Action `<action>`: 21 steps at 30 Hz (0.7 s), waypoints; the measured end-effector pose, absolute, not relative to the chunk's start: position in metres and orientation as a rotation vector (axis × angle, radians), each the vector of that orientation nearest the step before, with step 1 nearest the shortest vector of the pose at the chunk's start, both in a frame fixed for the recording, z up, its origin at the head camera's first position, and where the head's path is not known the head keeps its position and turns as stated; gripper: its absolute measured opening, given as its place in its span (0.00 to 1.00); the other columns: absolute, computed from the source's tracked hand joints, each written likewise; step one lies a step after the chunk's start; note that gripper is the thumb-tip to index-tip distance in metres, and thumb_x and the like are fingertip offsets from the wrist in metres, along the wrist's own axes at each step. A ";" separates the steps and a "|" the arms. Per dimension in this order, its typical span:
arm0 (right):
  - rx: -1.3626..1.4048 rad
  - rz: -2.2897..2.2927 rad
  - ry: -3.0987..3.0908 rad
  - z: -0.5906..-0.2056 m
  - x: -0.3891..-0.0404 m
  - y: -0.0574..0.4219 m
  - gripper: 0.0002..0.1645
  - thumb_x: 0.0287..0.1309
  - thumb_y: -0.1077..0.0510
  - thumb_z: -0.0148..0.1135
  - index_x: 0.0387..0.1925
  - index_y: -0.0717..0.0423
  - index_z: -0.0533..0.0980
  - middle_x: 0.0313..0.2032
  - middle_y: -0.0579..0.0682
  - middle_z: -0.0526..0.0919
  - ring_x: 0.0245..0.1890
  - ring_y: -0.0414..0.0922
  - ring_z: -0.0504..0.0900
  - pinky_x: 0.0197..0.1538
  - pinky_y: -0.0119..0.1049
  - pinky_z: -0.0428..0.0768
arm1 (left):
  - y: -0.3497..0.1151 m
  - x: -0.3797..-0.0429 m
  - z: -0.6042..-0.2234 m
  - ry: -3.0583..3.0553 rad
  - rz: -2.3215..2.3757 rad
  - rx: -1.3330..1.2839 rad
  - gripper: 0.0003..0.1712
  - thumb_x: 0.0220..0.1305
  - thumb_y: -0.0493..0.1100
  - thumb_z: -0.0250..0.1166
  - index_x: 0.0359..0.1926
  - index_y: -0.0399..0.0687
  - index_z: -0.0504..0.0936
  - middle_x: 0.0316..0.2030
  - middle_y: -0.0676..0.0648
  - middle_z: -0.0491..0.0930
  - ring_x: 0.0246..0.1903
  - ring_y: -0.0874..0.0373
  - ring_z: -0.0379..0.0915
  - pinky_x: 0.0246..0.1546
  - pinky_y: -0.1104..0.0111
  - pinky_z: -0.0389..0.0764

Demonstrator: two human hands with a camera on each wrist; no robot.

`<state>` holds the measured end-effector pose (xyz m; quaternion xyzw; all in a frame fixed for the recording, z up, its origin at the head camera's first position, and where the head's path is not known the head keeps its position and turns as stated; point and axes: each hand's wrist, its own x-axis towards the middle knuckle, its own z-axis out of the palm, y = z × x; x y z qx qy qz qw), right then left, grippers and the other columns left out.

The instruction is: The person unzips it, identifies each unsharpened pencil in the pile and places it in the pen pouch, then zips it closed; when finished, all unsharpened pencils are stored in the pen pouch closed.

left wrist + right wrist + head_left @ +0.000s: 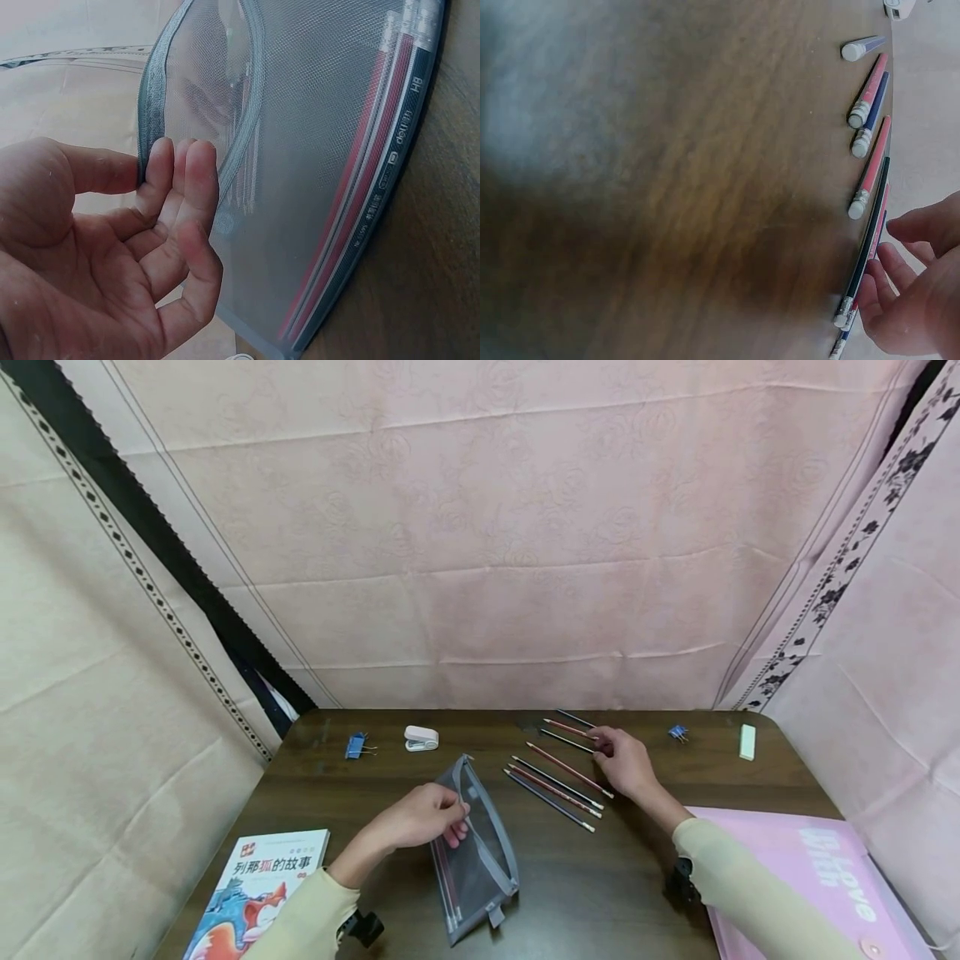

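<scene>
My left hand (427,816) pinches the zipped edge of a grey mesh pencil pouch (483,893) between thumb and fingers. In the left wrist view the pouch's mouth gapes, and red pencils (358,169) and a dark pencil (379,176) lie inside along its bottom. At the back of the table, my right hand (626,762) is over the eraser ends of a red pencil (564,727) and a dark pencil (564,741). Thumb and fingers stand apart in the right wrist view; contact is unclear. Several more pencils (570,770) lie slanted between the hands.
A blue binder clip (356,746) and a white stapler (422,738) lie back left. Another blue clip (678,732) and a whitish eraser-like block (747,742) are back right. A picture book (258,893) lies front left, a pink folder (780,860) front right. Cloth hangs around the table.
</scene>
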<state>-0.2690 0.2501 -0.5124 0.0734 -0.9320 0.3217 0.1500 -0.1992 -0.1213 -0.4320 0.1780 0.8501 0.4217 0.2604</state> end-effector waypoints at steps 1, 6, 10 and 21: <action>0.214 0.925 -2.682 -0.513 -0.269 0.250 0.21 0.53 0.66 0.64 0.51 0.56 0.78 0.39 0.57 0.84 0.39 0.52 0.83 0.45 0.51 0.77 | -0.122 -0.199 -0.432 2.303 1.141 0.481 0.17 0.71 0.49 0.54 0.31 0.44 0.82 0.29 0.46 0.84 0.28 0.54 0.84 0.36 0.59 0.83; 0.225 0.906 -2.690 -0.514 -0.270 0.248 0.20 0.53 0.66 0.64 0.50 0.56 0.79 0.39 0.57 0.85 0.40 0.52 0.83 0.46 0.52 0.77 | -0.123 -0.199 -0.433 2.301 1.145 0.469 0.17 0.71 0.49 0.54 0.32 0.44 0.82 0.29 0.46 0.84 0.28 0.54 0.84 0.38 0.58 0.83; 0.257 0.857 -2.726 -0.514 -0.271 0.249 0.21 0.52 0.66 0.64 0.50 0.54 0.79 0.38 0.55 0.85 0.39 0.51 0.83 0.44 0.52 0.78 | -0.123 -0.200 -0.432 2.300 1.139 0.467 0.17 0.72 0.49 0.54 0.32 0.44 0.82 0.29 0.47 0.84 0.28 0.54 0.84 0.38 0.57 0.83; 0.416 0.675 -2.792 -0.513 -0.280 0.251 0.28 0.47 0.70 0.64 0.52 0.48 0.80 0.33 0.51 0.81 0.32 0.46 0.78 0.36 0.43 0.78 | -0.122 -0.201 -0.430 2.294 1.137 0.461 0.17 0.72 0.49 0.53 0.32 0.45 0.82 0.29 0.47 0.84 0.28 0.54 0.84 0.39 0.55 0.82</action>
